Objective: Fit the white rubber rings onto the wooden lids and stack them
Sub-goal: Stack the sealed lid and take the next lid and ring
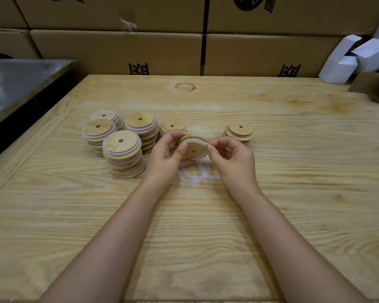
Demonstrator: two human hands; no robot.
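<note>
left hand (167, 156) grips a round wooden lid (191, 150); right hand (232, 159) pinches a white rubber ring (197, 141) onto its rim (seemingly partly seated). next probably calls for stretching it fully round.

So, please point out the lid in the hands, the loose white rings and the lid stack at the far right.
Held lid (190, 147): head view, wooden face beside its hole.
Loose white rings (185, 179): head view, band of the left ring.
Right lid stack (236, 130): head view, top lid's face.
</note>
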